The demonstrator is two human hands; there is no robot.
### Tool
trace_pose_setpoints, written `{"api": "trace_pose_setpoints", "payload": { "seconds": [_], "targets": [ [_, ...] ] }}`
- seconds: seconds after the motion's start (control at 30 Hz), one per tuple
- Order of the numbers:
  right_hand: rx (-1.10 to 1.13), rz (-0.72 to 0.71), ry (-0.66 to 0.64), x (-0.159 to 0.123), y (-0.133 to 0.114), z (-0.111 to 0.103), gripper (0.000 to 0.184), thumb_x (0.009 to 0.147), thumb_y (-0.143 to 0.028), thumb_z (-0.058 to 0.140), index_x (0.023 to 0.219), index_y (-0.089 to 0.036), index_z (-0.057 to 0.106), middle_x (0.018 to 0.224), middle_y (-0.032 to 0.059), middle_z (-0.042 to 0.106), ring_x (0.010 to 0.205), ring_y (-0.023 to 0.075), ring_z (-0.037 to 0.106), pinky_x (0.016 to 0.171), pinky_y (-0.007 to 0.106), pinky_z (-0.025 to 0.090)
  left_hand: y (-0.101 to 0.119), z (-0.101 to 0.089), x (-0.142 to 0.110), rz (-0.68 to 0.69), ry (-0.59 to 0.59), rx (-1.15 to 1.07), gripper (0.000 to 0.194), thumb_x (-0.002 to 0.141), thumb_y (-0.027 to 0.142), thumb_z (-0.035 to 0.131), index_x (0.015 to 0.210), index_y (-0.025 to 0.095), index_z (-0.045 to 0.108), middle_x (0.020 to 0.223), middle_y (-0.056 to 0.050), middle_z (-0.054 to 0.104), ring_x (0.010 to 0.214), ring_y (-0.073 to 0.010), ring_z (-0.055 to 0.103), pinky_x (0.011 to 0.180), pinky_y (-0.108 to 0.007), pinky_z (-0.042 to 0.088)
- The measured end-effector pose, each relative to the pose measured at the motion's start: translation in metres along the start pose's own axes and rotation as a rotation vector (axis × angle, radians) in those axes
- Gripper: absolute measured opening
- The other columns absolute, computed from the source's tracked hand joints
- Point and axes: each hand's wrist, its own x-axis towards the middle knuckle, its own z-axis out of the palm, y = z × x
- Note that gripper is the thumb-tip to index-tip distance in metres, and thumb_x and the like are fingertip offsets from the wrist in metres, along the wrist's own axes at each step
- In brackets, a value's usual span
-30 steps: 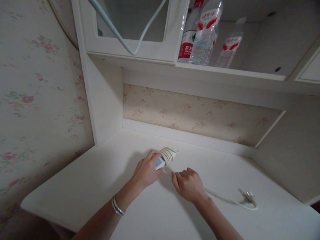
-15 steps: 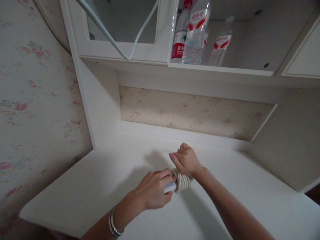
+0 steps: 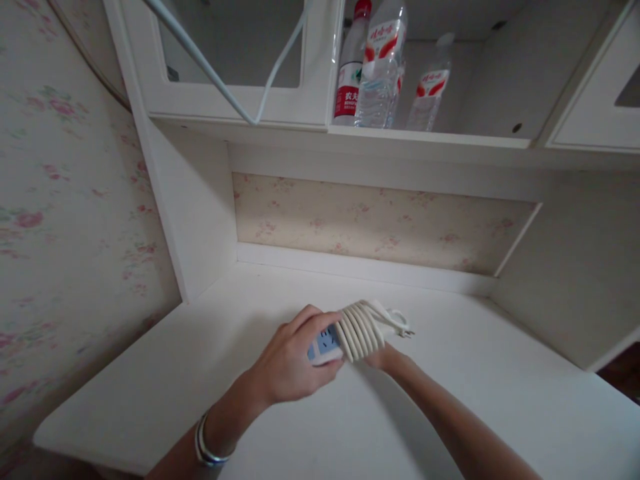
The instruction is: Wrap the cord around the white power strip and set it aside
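Note:
A white power strip with a blue socket face is held above the desk, its cream cord wound around it in several tight turns. My left hand grips the strip's left end, fingers over the top and thumb below. Beyond the coils, a loose loop of cord and the plug with its metal prongs stick out to the right. My right hand is under the right end of the bundle. Its fingers are hidden behind the coils, so their hold does not show.
The white desk lies below my hands, with a side panel at the left. Overhead, an open shelf holds plastic bottles. A pale bent rod or cable hangs in front of the glass cabinet door.
My right hand has gone from above the coils to beneath them. The strip has turned and risen a little, bringing the socket face, coils and plug into sight.

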Motion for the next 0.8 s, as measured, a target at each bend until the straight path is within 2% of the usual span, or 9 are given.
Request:
{"api": "trace_pose_setpoints", "payload": {
  "seconds": [0.13, 0.2, 0.27, 0.37, 0.53, 0.7, 0.8],
  "targets": [
    [-0.525, 0.006, -0.058, -0.017, -0.009, 0.007, 0.046, 0.095, -0.042, 0.023, 0.088, -0.018, 0.062, 0.082, 0.0092, 0.066, 0.075, 0.0202, 0.059, 0.068, 0.03, 0.038, -0.022, 0.01, 0.004, -0.073, 0.081, 0.149, 0.039, 0.074, 0.025, 0.061, 0.112, 0.023, 0.052, 0.103, -0.004, 0.054, 0.093, -0.0154, 0.057, 0.081, -0.026, 0.047],
    [-0.722, -0.029, -0.004, -0.021, -0.017, 0.003, 0.049, 0.096, -0.04, 0.018, 0.087, -0.019, 0.061, 0.08, 0.0077, 0.066, 0.071, 0.0186, 0.059, 0.066, 0.03, 0.035, -0.035, 0.02, 0.003, -0.136, 0.076, 0.263, 0.033, 0.078, 0.025, 0.057, 0.111, 0.024, 0.054, 0.102, -0.004, 0.054, 0.09, -0.0153, 0.058, 0.08, -0.026, 0.048],
    [-0.817, -0.096, 0.067, -0.021, -0.025, -0.003, 0.049, 0.096, -0.04, 0.019, 0.084, -0.02, 0.061, 0.078, 0.0064, 0.065, 0.073, 0.0175, 0.058, 0.068, 0.029, 0.033, -0.045, 0.03, 0.003, -0.225, 0.044, 0.405, 0.031, 0.081, 0.025, 0.052, 0.112, 0.025, 0.054, 0.104, -0.004, 0.054, 0.087, -0.0157, 0.059, 0.076, -0.027, 0.049],
    [-0.901, -0.19, 0.153, -0.016, -0.033, -0.015, 0.046, 0.097, -0.036, 0.024, 0.077, -0.019, 0.062, 0.074, 0.0054, 0.063, 0.074, 0.0161, 0.055, 0.07, 0.03, 0.03, -0.053, 0.041, 0.004, -0.322, -0.038, 0.588, 0.035, 0.083, 0.026, 0.049, 0.117, 0.026, 0.051, 0.106, -0.005, 0.053, 0.083, -0.0171, 0.06, 0.069, -0.027, 0.048],
    [-0.976, -0.366, 0.262, -0.003, -0.042, -0.023, 0.041, 0.095, -0.03, 0.032, 0.07, -0.017, 0.062, 0.069, 0.005, 0.062, 0.069, 0.0153, 0.051, 0.068, 0.031, 0.026, -0.053, 0.05, 0.005, -0.328, -0.174, 0.667, 0.041, 0.081, 0.023, 0.05, 0.121, 0.025, 0.048, 0.109, -0.006, 0.052, 0.088, -0.0193, 0.059, 0.071, -0.029, 0.047],
    [-0.978, -0.602, 0.219, 0.014, -0.054, -0.022, 0.04, 0.094, -0.03, 0.036, 0.066, -0.017, 0.062, 0.064, 0.0037, 0.061, 0.066, 0.0147, 0.049, 0.067, 0.032, 0.025, -0.047, 0.054, 0.002, -0.339, -0.291, 0.565, 0.03, 0.078, 0.023, 0.052, 0.107, 0.027, 0.057, 0.111, -0.004, 0.053, 0.084, -0.0183, 0.06, 0.073, -0.03, 0.047],
    [-0.9, -0.635, 0.164, 0.025, -0.061, -0.024, 0.044, 0.095, -0.033, 0.034, 0.066, -0.016, 0.062, 0.065, 0.0056, 0.062, 0.069, 0.0152, 0.049, 0.071, 0.032, 0.027, -0.04, 0.053, -0.002, -0.266, -0.369, 0.388, 0.025, 0.073, 0.025, 0.058, 0.097, 0.028, 0.062, 0.107, -0.002, 0.057, 0.085, -0.018, 0.06, 0.077, -0.029, 0.047]
  ]
}}
